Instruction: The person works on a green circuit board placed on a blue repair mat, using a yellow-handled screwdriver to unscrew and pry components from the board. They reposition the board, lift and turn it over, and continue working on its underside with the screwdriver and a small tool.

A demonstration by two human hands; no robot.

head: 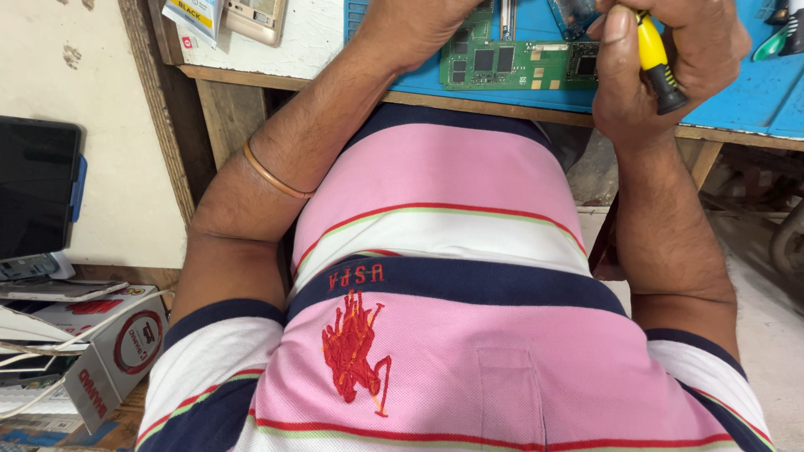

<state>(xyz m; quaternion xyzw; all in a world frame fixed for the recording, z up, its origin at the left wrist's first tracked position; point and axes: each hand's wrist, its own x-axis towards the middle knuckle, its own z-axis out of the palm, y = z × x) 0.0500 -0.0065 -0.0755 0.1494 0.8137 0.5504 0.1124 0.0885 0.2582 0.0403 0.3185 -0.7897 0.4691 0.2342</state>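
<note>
A green circuit board (pixel 515 65) lies on a blue mat (pixel 754 96) at the top of the head view. My right hand (pixel 666 59) is closed around a screwdriver with a yellow and black handle (pixel 657 67), just right of the board. My left hand (pixel 414 29) rests at the board's left end, mostly cut off by the frame's top edge; its fingers are hidden. A thin metal bangle (pixel 272 176) sits on my left forearm. My pink, white and navy striped shirt fills the lower view.
The mat lies on a wooden bench (pixel 251 79) with a pale phone (pixel 255 18) and a small packet (pixel 193 17) at its left. A dark tablet (pixel 38 188), boxes (pixel 109 351) and white cables are stacked at the left. Tools (pixel 775 38) lie at the mat's right.
</note>
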